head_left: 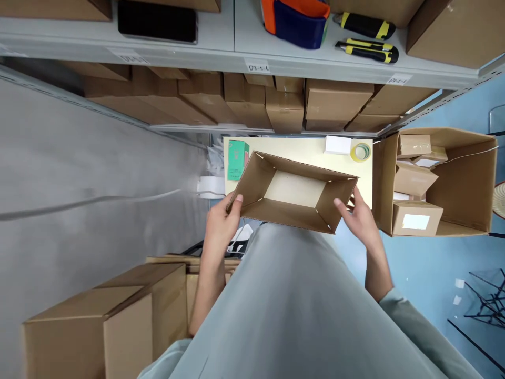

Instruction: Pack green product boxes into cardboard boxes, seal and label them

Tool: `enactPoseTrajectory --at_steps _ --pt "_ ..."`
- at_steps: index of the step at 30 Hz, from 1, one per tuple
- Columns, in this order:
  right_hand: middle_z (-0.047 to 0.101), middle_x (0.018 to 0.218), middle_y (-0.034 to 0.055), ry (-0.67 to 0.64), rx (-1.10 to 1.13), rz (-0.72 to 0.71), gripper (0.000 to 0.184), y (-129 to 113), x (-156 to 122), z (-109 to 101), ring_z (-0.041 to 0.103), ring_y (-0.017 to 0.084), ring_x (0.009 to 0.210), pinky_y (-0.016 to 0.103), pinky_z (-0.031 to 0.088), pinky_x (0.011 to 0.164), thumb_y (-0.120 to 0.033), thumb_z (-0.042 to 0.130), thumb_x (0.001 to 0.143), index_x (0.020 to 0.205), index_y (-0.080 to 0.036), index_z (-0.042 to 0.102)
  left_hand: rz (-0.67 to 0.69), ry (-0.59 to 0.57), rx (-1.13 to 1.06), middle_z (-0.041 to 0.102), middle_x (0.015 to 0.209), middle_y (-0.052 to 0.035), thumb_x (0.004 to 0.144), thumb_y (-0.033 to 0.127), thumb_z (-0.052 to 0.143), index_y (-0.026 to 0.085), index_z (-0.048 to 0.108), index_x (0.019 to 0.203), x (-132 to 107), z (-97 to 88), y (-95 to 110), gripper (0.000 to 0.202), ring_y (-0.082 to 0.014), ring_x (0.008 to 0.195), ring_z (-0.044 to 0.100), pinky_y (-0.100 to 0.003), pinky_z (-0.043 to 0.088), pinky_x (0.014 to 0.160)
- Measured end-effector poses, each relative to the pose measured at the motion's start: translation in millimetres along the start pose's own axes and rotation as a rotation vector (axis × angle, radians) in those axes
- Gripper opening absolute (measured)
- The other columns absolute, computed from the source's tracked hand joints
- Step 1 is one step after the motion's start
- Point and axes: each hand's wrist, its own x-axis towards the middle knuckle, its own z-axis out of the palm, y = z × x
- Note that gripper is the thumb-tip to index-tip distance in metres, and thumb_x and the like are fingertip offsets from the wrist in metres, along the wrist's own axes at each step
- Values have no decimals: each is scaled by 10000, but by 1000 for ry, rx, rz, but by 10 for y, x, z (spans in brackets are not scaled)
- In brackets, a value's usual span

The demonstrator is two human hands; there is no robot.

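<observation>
Between my two hands is a cardboard box point(282, 210), its top open and tilted, with the right end lower. My left hand point(223, 217) is closed on its left end, thumb over the rim and fingers behind the wall. On the opposite end, my right hand point(358, 215) grips the wall the same way. A pale rectangle shows at the bottom of the box; I cannot tell whether it is the box's floor or the tabletop seen through it. Beyond it, on the cream table point(284, 146), stand a green box point(237, 160), a white box point(337, 145) and a tape roll point(361, 152).
Right of the table, a large carton point(469, 181) contains several small boxes. Shelving point(221, 50) ahead bears cartons, a black phone point(157, 21), a blue-and-orange tape dispenser point(300, 23) and two utility knives point(366, 51). Big cartons point(130, 316) stand lower left, by the grey wall point(90, 173).
</observation>
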Motion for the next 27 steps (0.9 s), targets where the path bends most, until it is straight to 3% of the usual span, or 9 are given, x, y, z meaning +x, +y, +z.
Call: enactPoseTrajectory --at_steps 3,5,9,12,16,18,22,25,27 --pt "851 1143 115 -108 -168 73 583 -117 -253 -30 826 345 921 486 664 818 -555 566 1098 1594 -250 582 40 112 118 788 1014 -76 1079 479 559 182 839 1093 -112 6 77 408 -245 929 714 -331 513 874" --pt "838 1055 110 -114 -267 46 525 -155 -288 -23 789 312 786 451 624 759 -416 472 1112 1580 -208 589 84 163 186 779 1021 -93 1104 441 545 183 839 1090 -173 25 154 391 -236 901 702 -327 491 854" --pt "811 1179 176 -14 -433 -114 610 -186 -108 1 779 318 869 443 604 784 -296 367 1104 1678 -142 505 151 165 278 795 1113 -124 1131 367 499 211 816 1307 -208 102 299 394 -266 940 735 -346 511 870" --pt "783 1308 214 35 -498 -192 638 -203 50 10 784 327 929 446 615 791 -306 336 1126 1732 -136 447 199 140 280 781 1365 -157 1128 332 467 236 718 1523 -182 221 351 478 -330 1202 756 -403 561 1000" --pt "768 1361 237 71 -528 -189 633 -167 120 -22 796 350 972 479 639 815 -322 330 1143 1729 -123 464 298 95 261 574 1722 -175 1139 373 437 207 608 1651 -188 398 359 565 -379 1486 642 -498 554 1172" --pt "778 1349 228 86 -525 -187 624 -134 98 -55 802 350 972 488 650 824 -333 343 1150 1725 -137 481 359 49 260 549 1745 -183 1154 399 401 185 596 1658 -205 443 363 582 -384 1514 620 -533 531 1224" --pt "755 1453 203 90 -476 -227 582 -139 18 -77 821 330 963 486 682 833 -427 398 1173 1681 -199 568 448 -5 287 694 1578 -194 1164 466 397 176 659 1586 -204 425 405 574 -382 1455 647 -570 490 1274" --pt "684 1602 165 -2 -462 -232 533 -198 -4 -34 840 332 1036 506 703 900 -495 462 1171 1593 -248 673 464 -72 316 725 1518 -175 1137 572 482 208 719 1515 -166 356 442 576 -381 1391 685 -543 521 1241" --pt "619 1691 138 -99 -468 -223 507 -213 18 -22 825 354 1192 527 697 998 -534 498 1165 1519 -262 738 466 -183 321 696 1586 -150 1101 654 540 233 726 1517 -120 293 444 620 -379 1437 672 -518 525 1247"
